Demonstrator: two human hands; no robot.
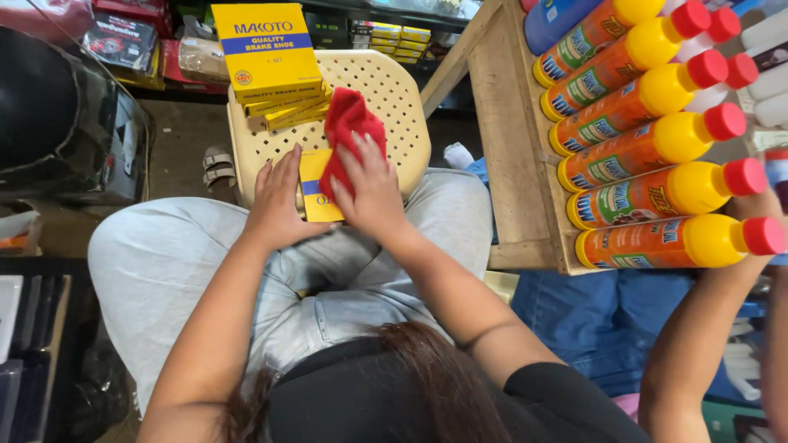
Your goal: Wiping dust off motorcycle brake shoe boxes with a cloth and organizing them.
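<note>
Seated person, knees apart, both hands working over the lap at the near edge of a cream perforated plastic stool [386,90].

Left hand [275,201]: fingers laid flat and fairly wide along the left side of a small yellow box [314,193], bracing it. Box has a blue stripe and is partly hidden by the cloth and both hands.

Right hand [373,193]: fingers spread over a red cloth [349,131], pressing it onto the box. Cloth is bunched and runs up from the hand onto the stool seat.

Room: tight. A wooden rack [509,164] sits just right of the right knee; dark bags and clutter [66,107] are close on the left. Bare stool seat stays free to the right of the cloth.

On the stool's far left: a stack of yellow boxes [275,78], same blue-stripe type, the top one lying flat, thinner ones fanned under it.

The rack holds a row of orange bottles [632,143] lying on their sides, yellow shoulders, red caps pointing right. Another person's arm [698,328] reaches up to the lowest bottle; their hand is mostly hidden.

Far back: shelves with more small yellow packs [402,41], too small to detail.
</note>
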